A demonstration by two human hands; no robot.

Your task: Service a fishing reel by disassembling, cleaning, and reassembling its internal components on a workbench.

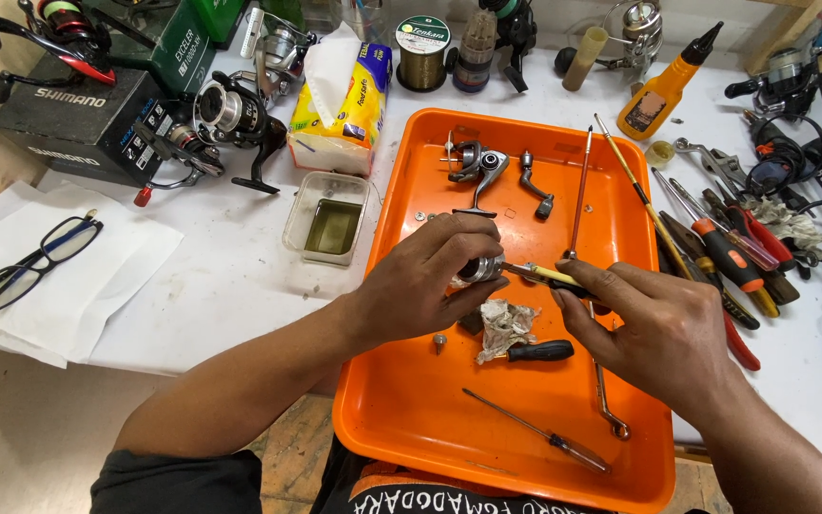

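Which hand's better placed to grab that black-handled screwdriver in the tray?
Probably the right hand: the black-handled screwdriver lies just beside it, though it holds a thin tool. The left hand grips a small metal part.

Over the orange plastic tray (411,400), the left hand (435,271) grips a small silver metal reel part (480,269); the right hand (654,324) presses a yellow-handled tool (546,276) against it.

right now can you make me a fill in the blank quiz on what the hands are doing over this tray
1. Both hands work over a tray coloured ____.
2. The left hand grips a small ____ reel part.
3. The right hand holds a thin ____-handled tool to that part.
4. The eyeglasses lie on white ____.

Missing words: orange; metal; yellow; paper
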